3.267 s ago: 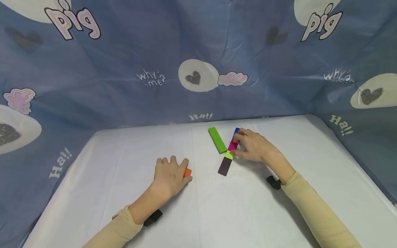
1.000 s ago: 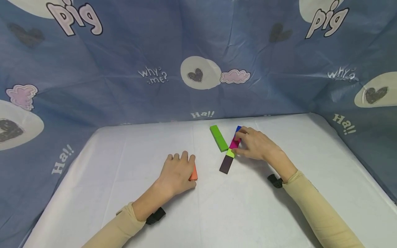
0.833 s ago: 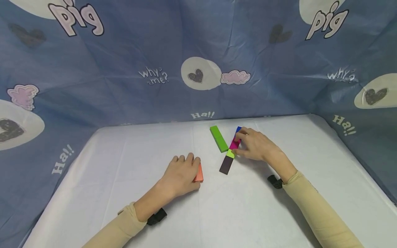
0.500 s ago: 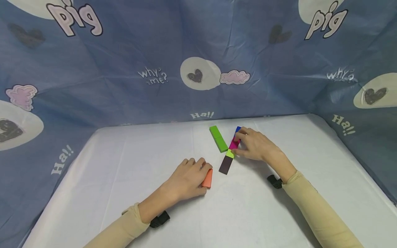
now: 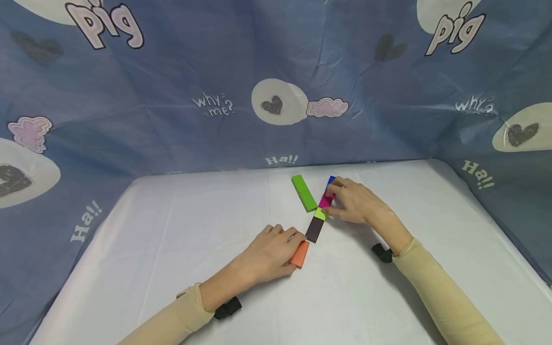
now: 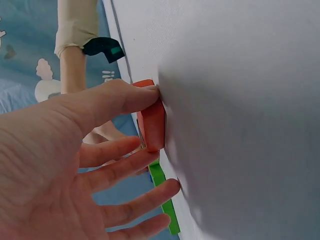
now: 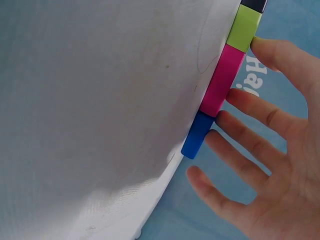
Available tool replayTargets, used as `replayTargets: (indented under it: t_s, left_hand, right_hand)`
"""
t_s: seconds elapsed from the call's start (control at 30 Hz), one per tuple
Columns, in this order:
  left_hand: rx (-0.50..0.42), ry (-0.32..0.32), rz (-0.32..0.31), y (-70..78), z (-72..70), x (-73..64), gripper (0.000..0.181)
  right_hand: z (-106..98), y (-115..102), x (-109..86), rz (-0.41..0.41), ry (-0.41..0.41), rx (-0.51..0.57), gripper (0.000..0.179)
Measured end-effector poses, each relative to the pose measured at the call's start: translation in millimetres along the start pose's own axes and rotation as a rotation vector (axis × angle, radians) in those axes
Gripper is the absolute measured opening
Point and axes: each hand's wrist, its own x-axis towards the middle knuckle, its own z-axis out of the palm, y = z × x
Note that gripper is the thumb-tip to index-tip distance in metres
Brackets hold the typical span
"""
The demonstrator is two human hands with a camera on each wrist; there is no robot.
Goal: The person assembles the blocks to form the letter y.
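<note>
In the head view, my left hand [image 5: 271, 256] pinches an orange block [image 5: 300, 255] by its ends, thumb on the near end and fingertips at the far end. That far end sits right by the near end of a black block [image 5: 315, 230]. From the black block, a straight row runs away through a yellow-green block [image 7: 244, 29], a magenta block [image 7: 223, 80] and a blue block [image 7: 198, 134]. My right hand [image 5: 355, 201] rests its fingertips along one side of this row, the thumb at the yellow-green block and the fingers at the magenta and blue ones.
A long green bar [image 5: 304, 193], with a seam across it, lies slantwise left of the row, its near end close to the yellow-green block. White cloth [image 5: 207, 206] covers the table. A blue printed curtain [image 5: 172, 96] stands behind and at both sides.
My left hand has carried the orange block rightward and toward me, turning it in line with the row, up to the black block. The right hand and the row have stayed put.
</note>
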Motion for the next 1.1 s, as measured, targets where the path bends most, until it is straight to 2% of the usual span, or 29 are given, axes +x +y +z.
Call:
replayTargets:
  t_s: [0.17, 0.6, 0.8, 1.1]
  left_hand:
    - [0.012, 0.002, 0.003, 4.4, 1.1, 2.0, 0.056]
    - [0.122, 0.111, 0.033, 7.3, 4.4, 1.7, 0.056]
    - [0.152, 0.119, 0.035, 7.7, 5.3, 1.5, 0.058]
    - [0.172, 0.143, 0.042, 7.3, 5.7, 1.8, 0.058]
  right_hand:
    - [-0.6, 0.2, 0.0, 0.009, -0.007, 0.003, 0.043]
    - [-1.8, -0.7, -1.0, 0.013, -0.012, 0.005, 0.043]
    - [-1.0, 0.0, 0.3, 0.004, 0.004, 0.005, 0.042]
    - [-0.7, -0.6, 0.8, 0.033, -0.023, 0.007, 0.046]
